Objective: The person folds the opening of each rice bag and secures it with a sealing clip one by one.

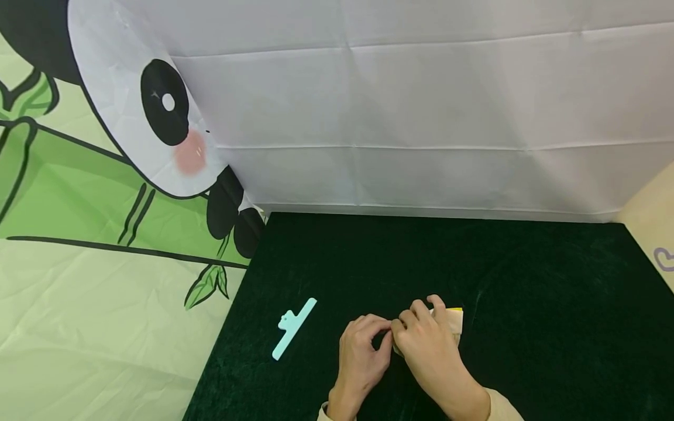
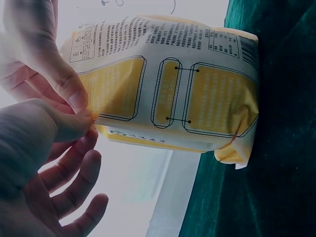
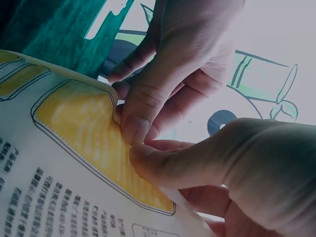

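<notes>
White and yellow, the packet (image 2: pixel 170 96) was mostly hidden from my head view beneath the right hand (image 1: pixel 429 351), with the left hand (image 1: pixel 363 351) to its left; both hands pinched its edge, exact spot obscured.

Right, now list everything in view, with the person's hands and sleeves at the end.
Package: one, white and yellow, between both hands
Clip: one, pale turquoise, on the tabletop, left of the hands
Tabletop: one, dark green, beneath the hands
Backdrop: number of pieces unclear; white behind the tabletop, green panda-and-bamboo print at left, cream with a purple outline at right
Left hand: one, bare, pinching the package's edge
Right hand: one, bare, pinching the same edge
Sleeves: two, beige, at the wrists
</notes>
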`<state>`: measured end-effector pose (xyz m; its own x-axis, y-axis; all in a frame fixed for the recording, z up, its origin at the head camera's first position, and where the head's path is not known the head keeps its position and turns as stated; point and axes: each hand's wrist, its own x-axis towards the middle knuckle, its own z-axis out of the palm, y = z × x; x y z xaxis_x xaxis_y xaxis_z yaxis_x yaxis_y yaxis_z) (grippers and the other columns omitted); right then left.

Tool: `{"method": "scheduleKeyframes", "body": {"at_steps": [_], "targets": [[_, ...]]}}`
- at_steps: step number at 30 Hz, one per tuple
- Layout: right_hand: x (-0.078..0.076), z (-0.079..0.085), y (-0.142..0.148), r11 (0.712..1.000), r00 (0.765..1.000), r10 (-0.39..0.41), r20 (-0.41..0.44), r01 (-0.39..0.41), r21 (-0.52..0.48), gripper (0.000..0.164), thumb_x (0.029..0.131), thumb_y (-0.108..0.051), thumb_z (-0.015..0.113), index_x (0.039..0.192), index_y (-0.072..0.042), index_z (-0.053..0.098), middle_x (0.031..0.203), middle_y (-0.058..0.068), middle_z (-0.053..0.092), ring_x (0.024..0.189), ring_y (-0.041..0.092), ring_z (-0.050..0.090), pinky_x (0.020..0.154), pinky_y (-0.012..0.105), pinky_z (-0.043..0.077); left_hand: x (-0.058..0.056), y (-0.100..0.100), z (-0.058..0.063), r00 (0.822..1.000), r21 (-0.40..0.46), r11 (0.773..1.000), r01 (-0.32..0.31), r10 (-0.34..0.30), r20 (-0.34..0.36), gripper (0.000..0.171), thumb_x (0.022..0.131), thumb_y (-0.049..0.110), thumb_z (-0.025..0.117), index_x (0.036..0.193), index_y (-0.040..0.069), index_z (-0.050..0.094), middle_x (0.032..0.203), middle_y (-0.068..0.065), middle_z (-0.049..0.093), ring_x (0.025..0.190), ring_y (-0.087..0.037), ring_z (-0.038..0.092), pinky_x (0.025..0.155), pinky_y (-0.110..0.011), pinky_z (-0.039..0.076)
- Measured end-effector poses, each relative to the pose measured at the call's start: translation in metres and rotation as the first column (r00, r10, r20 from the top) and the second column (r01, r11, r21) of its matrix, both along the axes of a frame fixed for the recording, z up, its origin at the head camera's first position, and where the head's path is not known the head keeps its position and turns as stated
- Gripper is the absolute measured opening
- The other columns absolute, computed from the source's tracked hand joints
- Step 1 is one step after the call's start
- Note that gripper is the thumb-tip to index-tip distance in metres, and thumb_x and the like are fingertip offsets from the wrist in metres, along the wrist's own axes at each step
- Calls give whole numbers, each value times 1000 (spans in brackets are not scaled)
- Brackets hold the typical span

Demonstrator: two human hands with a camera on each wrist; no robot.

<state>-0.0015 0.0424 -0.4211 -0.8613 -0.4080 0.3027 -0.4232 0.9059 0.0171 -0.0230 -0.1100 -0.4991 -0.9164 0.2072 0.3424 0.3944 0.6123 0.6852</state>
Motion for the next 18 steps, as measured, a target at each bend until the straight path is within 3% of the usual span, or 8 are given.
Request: {"method": "scheduleKeyframes", "body": {"at_steps": [18], "targets": [[-3,8,7,1000,998,12,60,-12,14,31,70,-22,102,94,-18,83,93,-1,81,94,22,64,107,61,44,-1,-1,-2,1000,-15,1000,8,-9,-18,5,98,17,77,99,21,81,95,11,77,85,-7,69,78,-26,54]]}}
